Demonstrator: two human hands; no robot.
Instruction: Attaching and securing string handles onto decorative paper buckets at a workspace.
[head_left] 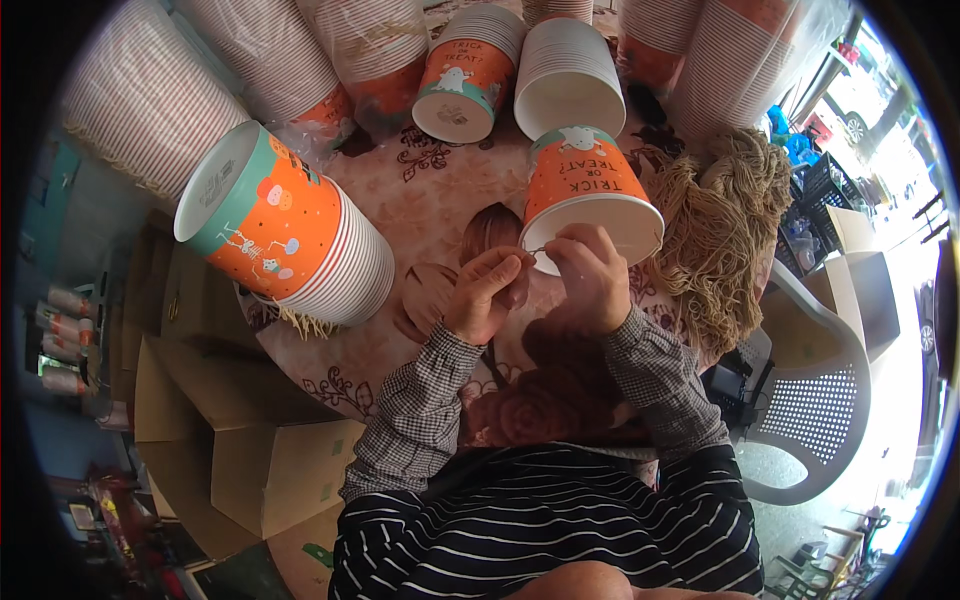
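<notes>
An orange paper bucket (pixel 583 180) with a green band and a white rim lies tipped on the table, its mouth facing me. At the near left of that rim, my left hand (pixel 485 295) pinches the end of a thin cord (pixel 537 250). My right hand (pixel 592 280) is closed in front of the mouth, its fingertips pinching the same cord close to the rim. A short piece of tan cord shows at the rim's right side. Just right of the bucket lies a loose heap of tan cords (pixel 725 230).
A stack of nested buckets (pixel 290 230) leans at the left. More bucket stacks (pixel 470 75) line the far edge, some in clear plastic. A cardboard box (pixel 270 470) is below left of the round table, and a grey plastic chair (pixel 815 400) stands at the right.
</notes>
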